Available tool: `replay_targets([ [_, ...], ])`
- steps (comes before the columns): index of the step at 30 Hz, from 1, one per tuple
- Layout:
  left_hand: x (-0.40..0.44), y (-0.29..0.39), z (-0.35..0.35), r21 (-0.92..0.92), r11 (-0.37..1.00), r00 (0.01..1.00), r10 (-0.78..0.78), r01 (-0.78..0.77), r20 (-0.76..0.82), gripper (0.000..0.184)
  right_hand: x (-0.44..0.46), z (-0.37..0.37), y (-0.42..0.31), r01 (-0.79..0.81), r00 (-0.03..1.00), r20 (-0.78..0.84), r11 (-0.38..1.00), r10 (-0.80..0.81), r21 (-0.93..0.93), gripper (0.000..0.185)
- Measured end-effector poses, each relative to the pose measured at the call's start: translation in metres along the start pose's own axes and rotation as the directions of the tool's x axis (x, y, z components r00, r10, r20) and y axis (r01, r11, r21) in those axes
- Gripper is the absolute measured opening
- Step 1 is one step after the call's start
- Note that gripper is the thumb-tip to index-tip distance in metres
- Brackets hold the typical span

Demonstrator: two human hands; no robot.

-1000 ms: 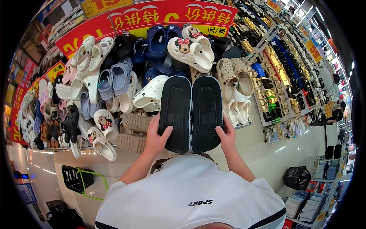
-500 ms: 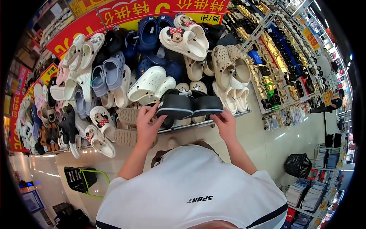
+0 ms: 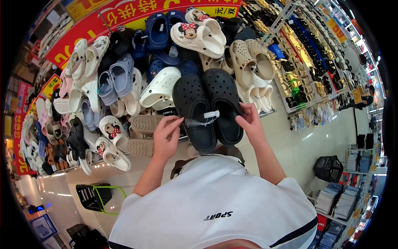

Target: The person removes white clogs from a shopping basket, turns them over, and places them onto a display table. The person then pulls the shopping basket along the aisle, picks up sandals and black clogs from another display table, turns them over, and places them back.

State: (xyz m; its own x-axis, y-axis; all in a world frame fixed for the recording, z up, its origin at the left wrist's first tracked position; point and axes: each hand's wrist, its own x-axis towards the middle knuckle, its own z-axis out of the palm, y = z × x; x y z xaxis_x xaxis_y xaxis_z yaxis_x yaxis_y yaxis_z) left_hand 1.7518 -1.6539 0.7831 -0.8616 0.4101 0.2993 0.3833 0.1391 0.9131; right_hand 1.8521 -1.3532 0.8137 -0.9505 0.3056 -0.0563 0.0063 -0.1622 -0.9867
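A pair of black clogs [image 3: 208, 112] is held up in front of me, toes pointing away and footbeds facing me. A white tag fastener [image 3: 212, 114] and a clear plastic strip [image 3: 195, 123] lie across their openings. At the outer side of the left clog is my left hand [image 3: 166, 136], thumb and forefinger pinched together; whether they grip the rim or the strip's end is unclear. My right hand [image 3: 251, 123] grips the outer side of the right clog near its heel, thumb on the rim. Behind stands a white clog [image 3: 161, 88].
A rack piled with clogs, including blue-grey ones [image 3: 121, 75], beige ones [image 3: 242, 62] and white Minnie Mouse ones [image 3: 199, 39], spans the front. Sandal racks [image 3: 306, 58] stand to the right. A green-handled black basket [image 3: 94, 197] is on the floor at left, another black basket [image 3: 328, 168] at right.
The black clogs have tipped up from a side-on view, so their perforated tops and insides now face me. My left hand has shifted its fingers at the clog's side; my right hand has moved up slightly.
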Motion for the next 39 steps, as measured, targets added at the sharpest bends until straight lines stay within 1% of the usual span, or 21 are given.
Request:
replay_targets([
  [2, 0.000, 0.002, 0.005, -0.137, 0.989, 0.998, -0.061, 0.061, 0.005, 0.038, -0.004, 0.005, -0.001, 0.075, 0.997, -0.018, 0.997, -0.075, -0.034, 0.052],
  [3, 0.001, 0.001, 0.009, -0.193, 0.979, 0.998, -0.061, 0.060, 0.002, 0.039, -0.007, 0.006, -0.002, 0.112, 0.993, -0.026, 0.992, -0.113, -0.051, 0.056],
  [4, 0.002, -0.002, 0.013, -0.248, 0.967, 0.998, -0.061, 0.059, -0.001, 0.042, -0.011, 0.006, -0.003, 0.100, 0.994, -0.041, 0.994, -0.102, -0.047, 0.064],
  [5, 0.004, -0.005, 0.018, -0.301, 0.952, 0.998, -0.059, 0.055, -0.004, 0.044, -0.015, 0.005, -0.003, 0.128, 0.991, -0.040, 0.990, -0.131, -0.067, 0.065],
  [7, 0.005, -0.009, 0.024, -0.347, 0.936, 0.998, -0.058, 0.064, 0.028, 0.052, -0.020, 0.002, -0.002, 0.191, 0.980, -0.039, 0.976, -0.196, -0.106, 0.067],
  [8, 0.006, -0.010, 0.028, -0.369, 0.927, 0.997, -0.057, 0.069, 0.044, 0.057, -0.024, -0.004, -0.002, 0.197, 0.979, -0.022, 0.964, -0.204, -0.178, 0.073],
  [11, 0.007, -0.009, 0.040, -0.434, 0.892, 0.992, -0.110, 0.126, 0.062, 0.069, -0.031, -0.010, -0.003, 0.223, 0.966, -0.065, 0.935, -0.249, -0.277, 0.083],
  [14, 0.013, -0.005, 0.053, -0.494, 0.863, 0.995, -0.098, 0.102, 0.034, 0.077, -0.031, -0.020, -0.004, 0.249, 0.961, -0.018, 0.887, -0.277, -0.389, 0.096],
  [17, 0.017, 0.000, 0.060, -0.474, 0.870, 0.990, -0.128, 0.137, 0.052, 0.084, -0.033, -0.031, -0.002, 0.228, 0.968, 0.001, 0.880, -0.251, -0.417, 0.102],
  [20, 0.016, -0.008, 0.066, -0.378, 0.919, 0.993, -0.092, 0.112, 0.071, 0.088, -0.034, -0.042, 0.006, 0.203, 0.974, -0.009, 0.894, -0.225, -0.399, 0.101],
  [23, 0.015, -0.010, 0.072, -0.340, 0.930, 0.989, -0.111, 0.138, 0.098, 0.089, -0.037, -0.044, 0.005, 0.133, 0.989, -0.025, 0.940, -0.148, -0.315, 0.099],
  [26, 0.011, -0.009, 0.082, -0.305, 0.948, 0.994, -0.062, 0.088, 0.095, 0.090, -0.039, -0.059, 0.022, 0.111, 0.992, -0.033, 0.958, -0.124, -0.264, 0.097],
  [29, 0.006, -0.002, 0.098, -0.196, 0.978, 0.997, -0.052, 0.063, 0.059, 0.089, -0.042, -0.068, 0.017, -0.092, 0.994, -0.072, 0.975, 0.079, -0.201, 0.094],
  [32, 0.002, -0.005, 0.113, -0.035, 0.991, 0.991, -0.128, 0.129, 0.050, 0.091, -0.031, -0.087, 0.035, -0.144, 0.990, -0.032, 0.947, 0.141, -0.288, 0.093],
  [35, 0.000, -0.013, 0.129, 0.051, 0.987, 0.988, -0.152, 0.153, -0.018, 0.085, -0.013, -0.112, 0.059, -0.117, 0.985, 0.076, 0.916, 0.158, -0.383, 0.092],
  [36, -0.001, -0.015, 0.134, 0.061, 0.984, 0.986, -0.165, 0.167, -0.025, 0.083, -0.007, -0.122, 0.068, -0.101, 0.980, 0.112, 0.889, 0.167, -0.446, 0.093],
  [39, -0.003, -0.028, 0.149, 0.103, 0.968, 0.973, -0.224, 0.229, -0.056, 0.080, 0.013, -0.140, 0.104, -0.056, 0.972, 0.195, 0.935, 0.131, -0.351, 0.096],
])
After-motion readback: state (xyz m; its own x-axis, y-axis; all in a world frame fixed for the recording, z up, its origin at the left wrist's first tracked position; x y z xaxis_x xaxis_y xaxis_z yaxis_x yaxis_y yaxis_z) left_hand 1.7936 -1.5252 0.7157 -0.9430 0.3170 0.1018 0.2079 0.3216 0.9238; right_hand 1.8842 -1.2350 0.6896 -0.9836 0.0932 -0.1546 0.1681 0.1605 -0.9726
